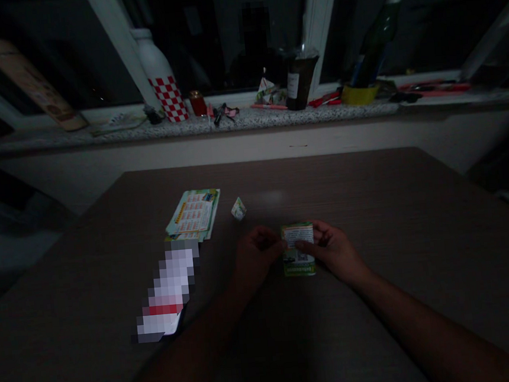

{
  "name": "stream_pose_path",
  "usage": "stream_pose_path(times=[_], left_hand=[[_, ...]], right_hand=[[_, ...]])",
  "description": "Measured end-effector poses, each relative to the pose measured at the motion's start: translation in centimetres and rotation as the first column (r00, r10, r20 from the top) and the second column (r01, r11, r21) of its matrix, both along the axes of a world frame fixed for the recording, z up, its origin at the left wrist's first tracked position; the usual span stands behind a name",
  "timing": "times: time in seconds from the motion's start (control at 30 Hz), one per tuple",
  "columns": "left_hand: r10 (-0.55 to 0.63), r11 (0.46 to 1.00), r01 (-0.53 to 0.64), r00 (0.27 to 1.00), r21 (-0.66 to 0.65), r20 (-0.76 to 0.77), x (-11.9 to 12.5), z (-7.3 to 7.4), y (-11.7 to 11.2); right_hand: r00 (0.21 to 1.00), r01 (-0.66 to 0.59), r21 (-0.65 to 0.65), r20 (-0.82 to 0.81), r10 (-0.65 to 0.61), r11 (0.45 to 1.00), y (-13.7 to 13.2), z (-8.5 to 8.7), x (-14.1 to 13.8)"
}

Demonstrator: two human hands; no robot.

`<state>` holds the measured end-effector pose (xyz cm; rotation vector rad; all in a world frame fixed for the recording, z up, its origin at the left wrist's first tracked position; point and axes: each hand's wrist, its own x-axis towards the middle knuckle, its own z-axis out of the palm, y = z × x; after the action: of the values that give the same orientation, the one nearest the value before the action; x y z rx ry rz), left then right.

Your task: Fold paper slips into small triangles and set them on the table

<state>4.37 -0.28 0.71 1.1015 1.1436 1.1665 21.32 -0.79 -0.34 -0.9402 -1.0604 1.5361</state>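
"Where's the leaflet sitting?"

"I'm seeing the green-bordered leaflet with the QR code (305, 255) over the middle of the wooden table (371, 198), between the two hands. The right hand (337, 252) is pinching it, thumb lying across the printed face and fingers going behind the upper right edge."

"And the left hand (255, 253)?"

"Its thumb tip is meeting the left edge and its fingers are curling in. I can't tell whether they are pressing on the paper from behind."

"What's worrying you?"

"Mostly uneven grip. If the left side is resting on a thumb tip alone, that edge could be slipping or skewing whenever the right hand is pulling. Too hard a squeeze could be creasing thin paper in the wrong place. The dim light is making the edges hard to judge, too."

"Anything nearby?"

"The small folded paper piece (238, 209) is lying just beyond the left hand, so a careless knuckle could be knocking it away. The calendar cards (194, 214) and what I'm taking for a phone (168, 293) are lying further left; a wide left elbow could be nudging the phone."
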Motion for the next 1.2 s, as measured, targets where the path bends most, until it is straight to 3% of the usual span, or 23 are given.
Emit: stream_pose_path(times=[1.2], left_hand=[[-0.01,1.0,0.011,0.999,0.019,-0.033,-0.01,-0.2,-0.01]], right_hand=[[0.999,-0.001,-0.008,0.041,0.002,1.0,0.02,0.03,0.12]])
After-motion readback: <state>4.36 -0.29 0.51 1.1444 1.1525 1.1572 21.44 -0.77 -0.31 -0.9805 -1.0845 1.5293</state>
